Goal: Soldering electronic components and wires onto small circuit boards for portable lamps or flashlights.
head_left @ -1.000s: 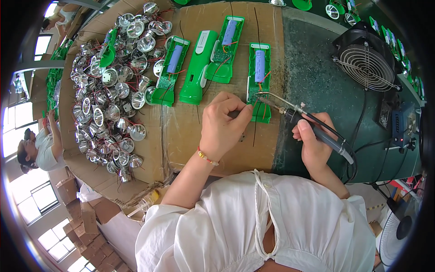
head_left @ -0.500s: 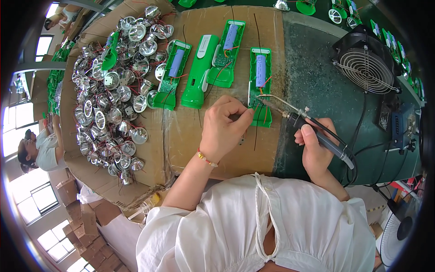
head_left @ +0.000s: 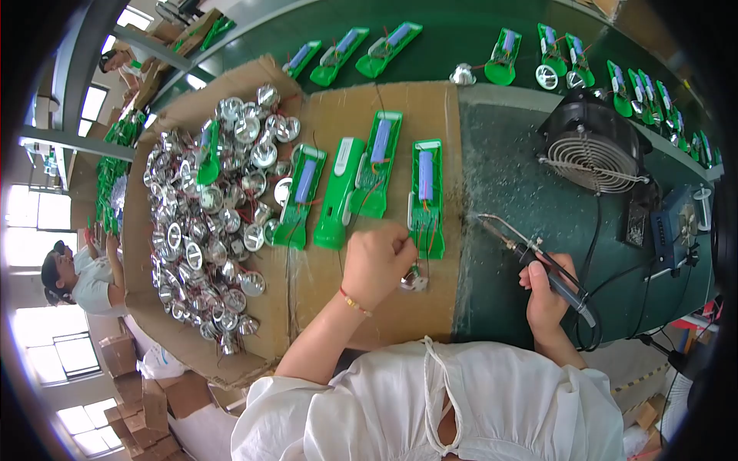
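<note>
My right hand (head_left: 547,296) is wrapped round the grip of a soldering iron (head_left: 547,275), which has a thin metal feed tube along its tip. The tip is over the dark green mat, right of an open green flashlight half (head_left: 427,192) with a purple battery, a circuit board and red and black wires. By the lower end of this half, my left hand (head_left: 377,261) is closed with its fingers curled; what they pinch is hidden. A silver reflector (head_left: 415,281) shows just below those fingers. Left of it lie a closed green flashlight (head_left: 338,196) and two more open halves (head_left: 378,169) (head_left: 301,192).
A cardboard box (head_left: 146,326) full of silver reflectors (head_left: 207,200) stands at left. At right are a black fan (head_left: 596,146) with a wire guard and a blue device (head_left: 676,223). Several green flashlight halves (head_left: 503,58) line the far bench. Another person (head_left: 92,273) sits far left.
The soldering iron's tip has left the circuit board and moved right over the mat. My left hand stays closed, and the reflector below it shows more. The whole view has shifted.
</note>
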`<state>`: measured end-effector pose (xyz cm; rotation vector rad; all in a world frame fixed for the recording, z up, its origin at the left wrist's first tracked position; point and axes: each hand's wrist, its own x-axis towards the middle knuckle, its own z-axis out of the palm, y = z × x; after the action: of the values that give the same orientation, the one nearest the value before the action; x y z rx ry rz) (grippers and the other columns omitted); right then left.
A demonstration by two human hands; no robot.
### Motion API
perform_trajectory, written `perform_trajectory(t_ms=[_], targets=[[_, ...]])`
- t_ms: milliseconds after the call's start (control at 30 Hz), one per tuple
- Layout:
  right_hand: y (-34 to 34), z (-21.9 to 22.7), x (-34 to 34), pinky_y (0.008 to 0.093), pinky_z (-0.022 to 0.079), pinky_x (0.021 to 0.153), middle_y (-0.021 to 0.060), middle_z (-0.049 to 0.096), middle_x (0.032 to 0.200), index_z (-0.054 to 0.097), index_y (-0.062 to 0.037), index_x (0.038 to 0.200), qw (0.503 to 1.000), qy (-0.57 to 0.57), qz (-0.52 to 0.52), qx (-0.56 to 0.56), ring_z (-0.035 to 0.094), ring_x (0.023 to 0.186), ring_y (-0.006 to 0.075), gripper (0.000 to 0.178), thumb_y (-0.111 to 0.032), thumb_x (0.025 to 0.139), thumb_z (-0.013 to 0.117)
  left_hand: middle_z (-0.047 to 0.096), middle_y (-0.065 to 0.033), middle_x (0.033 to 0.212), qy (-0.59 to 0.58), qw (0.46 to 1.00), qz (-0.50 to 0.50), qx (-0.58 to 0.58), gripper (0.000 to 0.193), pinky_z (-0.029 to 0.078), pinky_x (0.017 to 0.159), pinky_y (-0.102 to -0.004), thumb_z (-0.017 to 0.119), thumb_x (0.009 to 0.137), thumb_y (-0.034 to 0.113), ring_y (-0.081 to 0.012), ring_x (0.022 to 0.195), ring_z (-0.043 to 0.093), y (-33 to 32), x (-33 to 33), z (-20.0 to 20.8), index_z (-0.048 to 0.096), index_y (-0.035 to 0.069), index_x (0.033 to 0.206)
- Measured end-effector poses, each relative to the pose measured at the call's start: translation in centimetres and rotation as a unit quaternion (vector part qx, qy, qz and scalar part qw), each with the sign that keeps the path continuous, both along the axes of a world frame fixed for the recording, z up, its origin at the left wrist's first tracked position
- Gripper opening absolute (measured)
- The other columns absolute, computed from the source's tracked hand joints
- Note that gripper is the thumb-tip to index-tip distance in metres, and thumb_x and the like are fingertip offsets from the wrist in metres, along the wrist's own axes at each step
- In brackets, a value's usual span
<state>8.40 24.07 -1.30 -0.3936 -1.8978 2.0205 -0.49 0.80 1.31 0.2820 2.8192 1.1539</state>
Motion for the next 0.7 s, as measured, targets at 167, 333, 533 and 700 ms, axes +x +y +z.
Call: perform_trajectory(t_ms=[167, 333, 533, 700], targets=[[0.0, -0.5, -0.4, 0.0223, 0.046, 0.052, 0.01, 0.058, 0.07, 0.05, 0.0023, 0.087, 0.999, -0.033, -0.022, -0.037, 0.056, 0.057, 0.0118, 0.014, -0.004, 0.079, 0.061, 0.06, -0.0184, 0.065, 0.086, 0.986, -0.034, -0.14, 0.015, 0.049, 0.06, -0.0425, 0.056, 0.066, 0.017, -0.0345, 0.063, 0.06, 4.1, -12.5, 2.5, 0.064, 0.004, 0.065], [-0.6, -1.1, -1.0, 0.0225, 0.045, 0.05, 0.0097, 0.057, 0.067, 0.05, 0.0018, 0.087, 0.995, -0.043, -0.011, -0.092, 0.054, 0.054, 0.012, 0.014, -0.004, 0.079, 0.061, 0.063, -0.0169, 0.088, 0.174, 0.972, -0.016, -0.157, 0.037, 0.047, 0.075, -0.039, 0.061, 0.075, 0.038, -0.032, 0.085, 0.059, 4.8, -23.9, 4.2, 0.064, 0.004, 0.089], [0.0, 0.1, -1.0, 0.0221, 0.044, 0.05, 0.0095, 0.057, 0.067, 0.05, 0.0016, 0.088, 0.988, -0.123, -0.036, -0.089, 0.054, 0.054, 0.0118, 0.014, -0.007, 0.08, 0.058, 0.057, -0.0151, 0.094, 0.209, 0.975, -0.009, -0.079, 0.036, 0.048, 0.069, -0.035, 0.056, 0.068, 0.007, -0.03, 0.08, 0.058, -1.7, -13.8, 6.1, 0.058, 0.003, 0.104], [-0.6, -0.1, -1.0, 0.0219, 0.044, 0.05, 0.0096, 0.057, 0.065, 0.05, 0.0018, 0.088, 0.993, -0.079, -0.006, -0.083, 0.053, 0.052, 0.011, 0.016, -0.009, 0.08, 0.059, 0.036, -0.0145, 0.125, 0.082, 0.945, -0.094, -0.302, 0.072, 0.038, 0.093, -0.0389, 0.061, 0.058, 0.005, -0.0335, 0.113, 0.039, -5.5, -5.9, 2.8, 0.034, -0.003, 0.124]])
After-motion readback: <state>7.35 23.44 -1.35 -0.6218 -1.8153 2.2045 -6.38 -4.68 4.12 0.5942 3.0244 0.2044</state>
